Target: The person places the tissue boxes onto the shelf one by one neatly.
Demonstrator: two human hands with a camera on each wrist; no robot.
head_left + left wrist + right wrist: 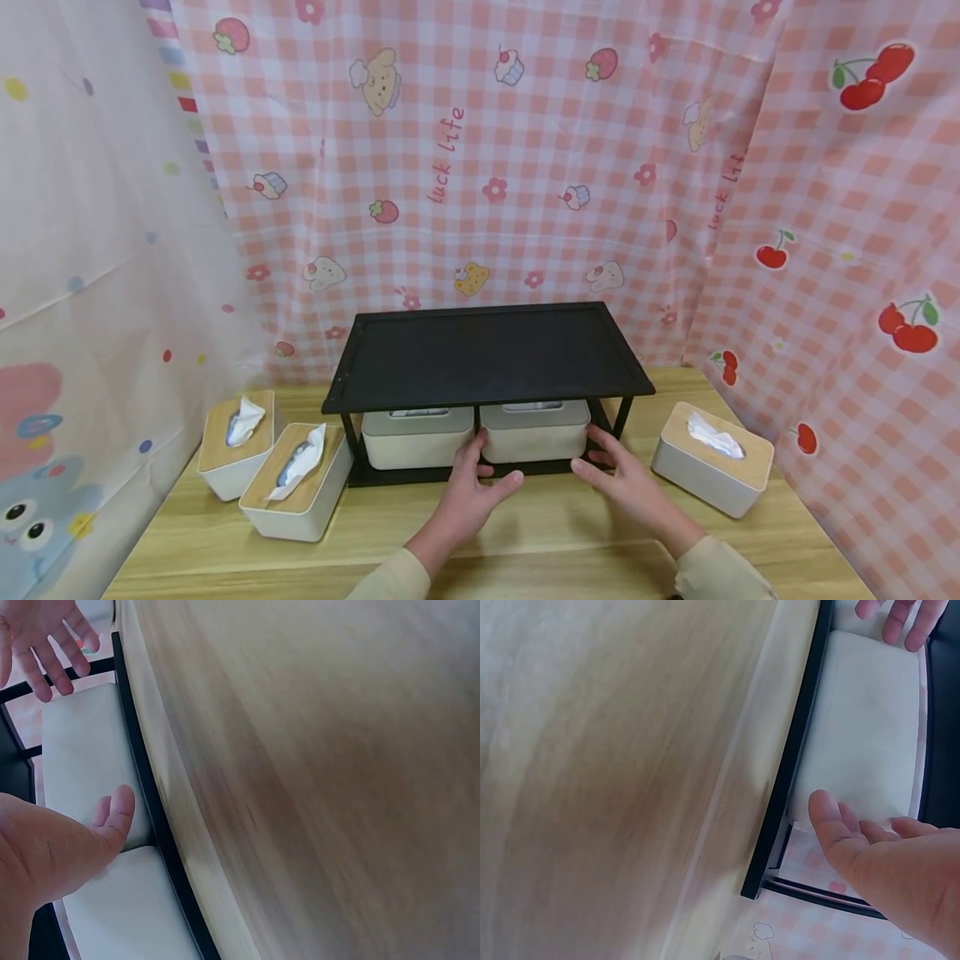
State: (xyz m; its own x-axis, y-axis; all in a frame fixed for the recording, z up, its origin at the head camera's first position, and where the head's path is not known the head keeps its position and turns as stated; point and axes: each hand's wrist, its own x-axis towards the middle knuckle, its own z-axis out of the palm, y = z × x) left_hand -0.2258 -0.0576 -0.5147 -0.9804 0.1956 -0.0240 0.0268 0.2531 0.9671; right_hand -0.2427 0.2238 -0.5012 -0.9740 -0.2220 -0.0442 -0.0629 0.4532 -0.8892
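Two tissue boxes stand side by side on the lower level of a black two-tier rack [487,350]. My left hand [468,492] is at the left end of the right-hand tissue box [534,437], thumb apart and fingers near the gap between the boxes. My right hand [626,483] is at that box's other end, its fingers extended beside the corner. In the right wrist view the right hand [889,851] lies along the end of the white box [866,727]. The left-hand tissue box [420,446] sits next to the left fingers.
Two wood-lidded tissue boxes [296,483] with tissue sticking out stand left of the rack. Another tissue box [712,458] stands to the right. A checked curtain [495,167] hangs behind the wooden table [540,558].
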